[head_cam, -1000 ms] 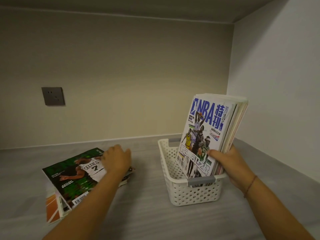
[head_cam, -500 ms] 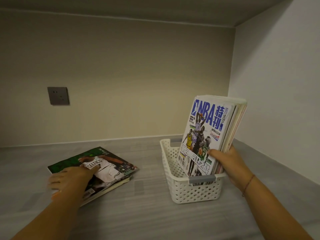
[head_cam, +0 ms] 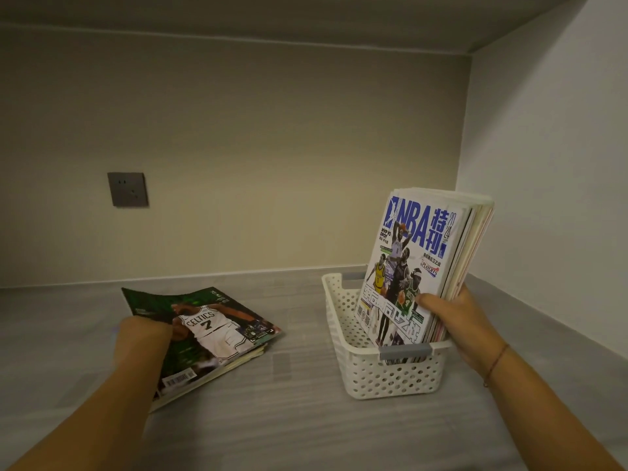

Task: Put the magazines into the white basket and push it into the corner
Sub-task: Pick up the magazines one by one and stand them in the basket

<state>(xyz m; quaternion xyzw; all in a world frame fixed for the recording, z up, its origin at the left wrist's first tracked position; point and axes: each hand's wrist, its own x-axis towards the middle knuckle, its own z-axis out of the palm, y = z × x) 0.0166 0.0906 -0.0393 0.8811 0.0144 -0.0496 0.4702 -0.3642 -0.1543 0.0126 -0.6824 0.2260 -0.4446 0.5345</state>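
A bundle of glossy magazines (head_cam: pixel 418 260) is held upright inside the white basket (head_cam: pixel 384 379) by the right hand (head_cam: pixel 455 317), thumb and fingers clasped round the bundle's right edge. Bare grey shelf (head_cam: pixel 299 419) is left between that hand and the side wall (head_cam: pixel 543 198). Well apart, a flat green-covered stack (head_cam: pixel 210 328) is gripped at its left edge by the left hand (head_cam: pixel 142 338). The basket is rectangular, of perforated plastic.

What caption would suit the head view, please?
Right hand holds upright magazines in the white basket; left hand grips the Celtics magazine.
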